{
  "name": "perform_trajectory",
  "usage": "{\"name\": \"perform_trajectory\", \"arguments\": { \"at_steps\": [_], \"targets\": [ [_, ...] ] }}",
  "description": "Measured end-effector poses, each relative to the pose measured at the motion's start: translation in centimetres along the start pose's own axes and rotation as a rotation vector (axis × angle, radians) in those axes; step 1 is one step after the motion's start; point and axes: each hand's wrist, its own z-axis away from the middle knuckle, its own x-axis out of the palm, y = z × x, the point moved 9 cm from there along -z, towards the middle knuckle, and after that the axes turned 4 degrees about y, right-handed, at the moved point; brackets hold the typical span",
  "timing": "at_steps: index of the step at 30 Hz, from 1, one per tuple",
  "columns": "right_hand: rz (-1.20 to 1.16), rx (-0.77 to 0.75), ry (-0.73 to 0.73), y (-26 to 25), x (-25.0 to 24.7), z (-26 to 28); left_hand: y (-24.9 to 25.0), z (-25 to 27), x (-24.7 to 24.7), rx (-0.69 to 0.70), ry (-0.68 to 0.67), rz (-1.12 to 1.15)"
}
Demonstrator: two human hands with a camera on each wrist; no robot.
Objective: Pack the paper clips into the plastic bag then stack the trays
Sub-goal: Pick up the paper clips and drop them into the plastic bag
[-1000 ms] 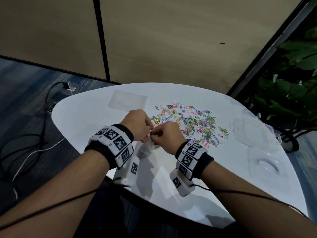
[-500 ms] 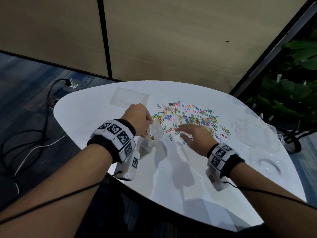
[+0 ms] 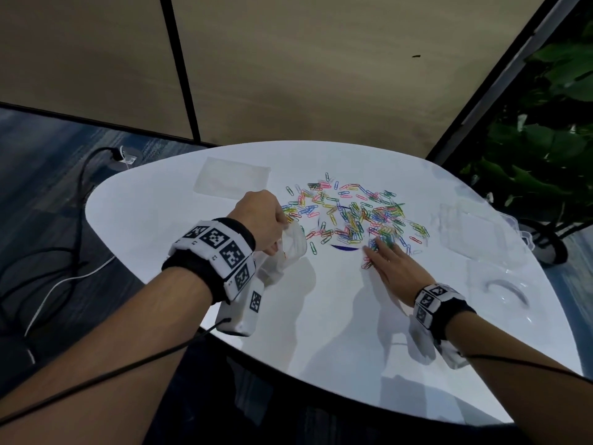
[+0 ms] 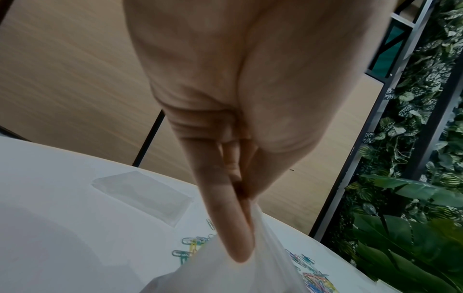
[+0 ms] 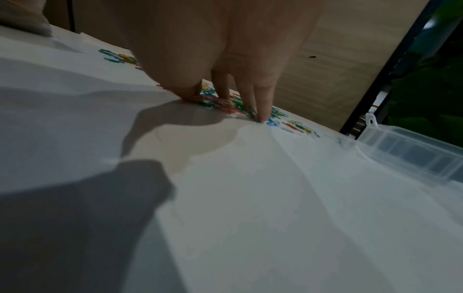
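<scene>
While the left hand [image 3: 261,220] pinches the rim of the small clear plastic bag [image 3: 290,248] between thumb and curled fingers, lifting its mouth just above the white rounded table [image 3: 321,316], the right hand [image 3: 393,268] lies flat with fingers extended, its fingertips [image 5: 260,117] pressing on the near edge of the scattered heap of multicoloured wire paper clips [image 3: 356,213]. Item in hand: gathering a batch of clips for the bag, which hangs just beside the heap's left edge. Handling note: the clips look light, slippery and prone to tangling, so a raking sweep of the flat fingers toward the bag mouth probably serves better than picking singly; curl the fingers only once a cluster has bunched. Bag note: the pinched rim (thin film, apt to collapse) should be kept spread and low so the mouth faces the incoming clips. Also on the table: a flat clear plastic sleeve [image 3: 232,181] at the far left, and two clear plastic trays [image 3: 468,232] at the right, well apart from the bag, unstacked. Most of the clips remain outside the bag.
</scene>
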Motion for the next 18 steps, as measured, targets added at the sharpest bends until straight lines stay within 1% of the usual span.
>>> {"name": "perform_trajectory", "arguments": {
  "at_steps": [3,5,6,8,11,13,16,17,18],
  "targets": [
    [-0.066,-0.067,0.127,-1.0,-1.9,-0.7,0.6,0.1,0.7,0.002,-0.014,-0.005],
    [-0.081,-0.073,0.155,-1.2,-2.8,-1.2,0.9,0.2,1.1,0.007,-0.023,-0.011],
    [-0.088,-0.043,0.152,-0.9,-3.0,-1.5,1.1,0.3,1.2,0.010,-0.027,-0.017],
    [-0.143,0.088,0.159,0.6,-3.7,-1.9,1.4,0.4,1.5,0.018,-0.037,-0.028],
    [-0.392,0.382,0.222,4.3,-5.2,-1.6,2.0,0.6,2.0,0.030,-0.054,-0.035],
    [-0.560,0.537,0.219,6.1,-5.9,-1.0,2.6,0.8,2.3,0.045,-0.074,-0.034],
    [-0.834,0.645,0.204,6.3,-7.8,0.0,3.7,1.4,3.3,0.076,-0.116,-0.025],
    [-0.988,0.664,0.221,5.7,-8.9,0.4,4.1,1.6,3.6,0.083,-0.126,-0.016],
    [-1.192,0.670,0.243,4.7,-9.9,0.8,4.4,1.8,4.0,0.085,-0.133,-0.003]
  ]
}}
